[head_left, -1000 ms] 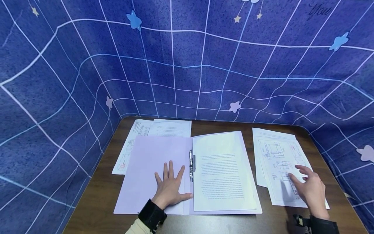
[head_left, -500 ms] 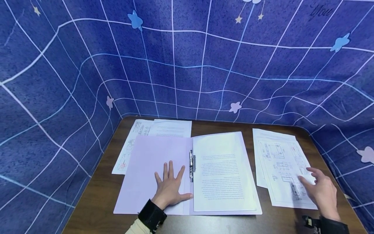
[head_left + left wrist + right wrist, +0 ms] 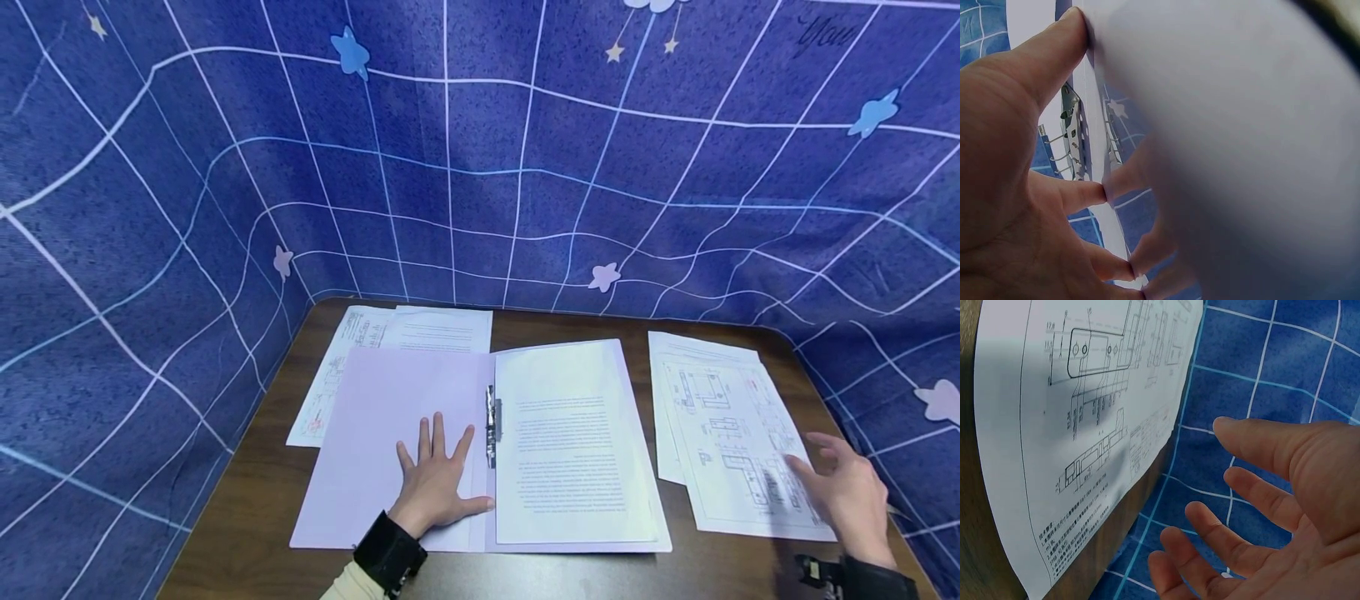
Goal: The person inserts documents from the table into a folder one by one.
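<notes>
A lilac folder [image 3: 405,375] lies spread wide on the brown table. My left hand [image 3: 435,492] rests on its left cover with fingers splayed; in the left wrist view the fingertips [image 3: 1094,192] touch the smooth surface. A metal clip [image 3: 491,425] runs along the spine. To its right, a stack of printed pages [image 3: 573,450] covers the other half. My right hand [image 3: 851,496] hovers by the right edge of loose drawing sheets [image 3: 731,483], its fingers loosely bent. In the right wrist view nothing lies between those fingers [image 3: 1210,528], and the drawing sheet [image 3: 1085,444] is apart from them.
More printed sheets [image 3: 330,400] stick out from under the folder at the back left. A blue curtain [image 3: 480,167] with white lines and stars hangs behind and beside the table [image 3: 232,500]. Wood shows between the folder and the right-hand sheets.
My right hand has moved to the right, from over the drawing sheets to their right edge, uncovering more of the top drawing. My left hand has stayed in place on the folder.
</notes>
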### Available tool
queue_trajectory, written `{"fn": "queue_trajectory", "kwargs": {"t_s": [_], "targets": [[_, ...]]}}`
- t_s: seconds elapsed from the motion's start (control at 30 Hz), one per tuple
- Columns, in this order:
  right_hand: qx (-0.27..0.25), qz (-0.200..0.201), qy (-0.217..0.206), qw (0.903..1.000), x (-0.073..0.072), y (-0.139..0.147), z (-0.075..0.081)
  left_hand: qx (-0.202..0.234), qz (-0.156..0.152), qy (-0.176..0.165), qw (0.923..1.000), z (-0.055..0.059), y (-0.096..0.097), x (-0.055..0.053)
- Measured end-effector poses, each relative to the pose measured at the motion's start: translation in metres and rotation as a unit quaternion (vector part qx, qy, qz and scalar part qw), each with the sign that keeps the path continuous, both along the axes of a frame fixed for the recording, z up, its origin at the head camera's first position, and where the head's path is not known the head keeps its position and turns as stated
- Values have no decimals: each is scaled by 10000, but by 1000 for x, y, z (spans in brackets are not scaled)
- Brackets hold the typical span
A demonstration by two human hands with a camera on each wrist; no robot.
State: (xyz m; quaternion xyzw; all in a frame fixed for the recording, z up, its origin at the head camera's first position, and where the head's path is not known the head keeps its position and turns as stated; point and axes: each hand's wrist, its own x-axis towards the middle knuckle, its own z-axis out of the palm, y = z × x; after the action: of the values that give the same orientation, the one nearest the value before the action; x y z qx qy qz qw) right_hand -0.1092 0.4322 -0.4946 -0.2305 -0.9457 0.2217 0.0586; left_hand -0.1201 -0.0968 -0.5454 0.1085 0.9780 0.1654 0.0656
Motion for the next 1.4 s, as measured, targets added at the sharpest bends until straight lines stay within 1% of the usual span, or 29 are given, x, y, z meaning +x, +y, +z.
{"fn": "queue_trajectory", "kwargs": {"t_s": [0.3,0.53,0.77,0.87,1.07,1.23,1.4], "targets": [[11,41,24,10000,-1,6,-3,30,13,-16,10000,0,-1,1],[-93,-94,-284,9995,-3,8,-5,10,11,-32,10000,1,-1,1],[-173,-193,-411,9988,-5,8,-8,33,-5,-23,10000,-1,-2,1],[-164,-190,-457,9986,-7,9,-12,54,-5,-20,10000,-1,-2,1],[-186,-311,-624,9974,-10,10,-18,84,-13,-11,10000,0,-1,1],[-137,-232,-640,9976,-10,9,-21,64,-18,28,10000,1,-1,0],[-62,-95,-629,9980,-9,8,-23,17,-14,46,10000,-1,-1,0]]}}
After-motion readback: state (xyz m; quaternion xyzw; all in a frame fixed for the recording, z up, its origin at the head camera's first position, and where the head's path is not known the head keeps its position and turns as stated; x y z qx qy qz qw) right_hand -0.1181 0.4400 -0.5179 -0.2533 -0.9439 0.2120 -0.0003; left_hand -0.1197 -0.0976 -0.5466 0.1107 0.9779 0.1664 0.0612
